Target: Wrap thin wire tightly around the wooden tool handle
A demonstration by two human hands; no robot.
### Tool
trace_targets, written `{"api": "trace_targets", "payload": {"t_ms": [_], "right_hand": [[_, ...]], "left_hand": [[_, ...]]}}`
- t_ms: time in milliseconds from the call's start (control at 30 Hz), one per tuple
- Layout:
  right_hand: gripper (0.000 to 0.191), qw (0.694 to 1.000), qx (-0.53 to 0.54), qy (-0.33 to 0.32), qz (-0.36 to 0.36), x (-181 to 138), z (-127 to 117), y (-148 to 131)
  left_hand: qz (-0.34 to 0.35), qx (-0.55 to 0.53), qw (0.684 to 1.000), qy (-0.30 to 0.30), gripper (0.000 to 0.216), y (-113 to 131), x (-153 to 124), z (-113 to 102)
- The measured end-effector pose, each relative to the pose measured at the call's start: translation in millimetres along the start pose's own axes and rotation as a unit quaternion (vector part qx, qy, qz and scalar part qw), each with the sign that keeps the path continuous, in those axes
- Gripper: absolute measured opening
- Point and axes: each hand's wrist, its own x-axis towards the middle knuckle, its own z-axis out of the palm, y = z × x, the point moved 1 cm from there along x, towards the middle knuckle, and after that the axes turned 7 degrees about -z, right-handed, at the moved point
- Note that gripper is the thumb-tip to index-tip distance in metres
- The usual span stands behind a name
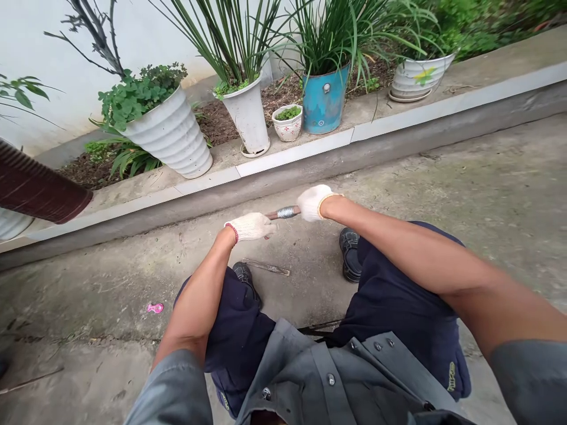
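A brown stick wrapped at its middle with silvery wire (287,211) spans the gap between my two gloved hands. My left hand (250,226), in a white knit glove with a red cuff edge, is closed around its left end. Around the right end closes my right hand (312,202), whose glove has a yellowish cuff edge and is slightly blurred. The stick's ends are hidden in the gloves. Below my hands, a thin flat strip (268,267) lies on the concrete between my shoes, its kind unclear.
Along a low tiled ledge (283,158) stand a ridged white pot (172,139), a tall white pot (248,118), a small patterned pot (287,127) and a blue bucket (325,103), all with plants. A small pink object (155,308) lies on the ground at left.
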Motion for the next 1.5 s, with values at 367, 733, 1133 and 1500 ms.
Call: {"api": "trace_targets", "payload": {"t_ms": [367,733,1133,1500], "right_hand": [[0.033,0.955,0.276,0.073,-0.082,-26.2,-25.8,1.9],[0.045,0.885,0.4,-0.102,-0.217,-54.9,-27.4,9.6],[0.027,0.99,-0.097,-0.075,-0.065,-12.3,9.0,-10.2],[0.045,0.998,-0.052,0.02,0.004,-5.6,-7.0,-7.9]], "left_hand": [[0.0,0.046,0.999,0.008,0.048,-0.6,-6.5,-10.4],[0.024,0.033,0.999,0.02,0.034,-14.2,2.4,-13.0],[-0.01,0.077,0.997,0.001,0.042,4.3,-2.3,-8.1],[0.0,0.036,0.999,0.005,0.043,4.0,-7.7,-11.7]]}}
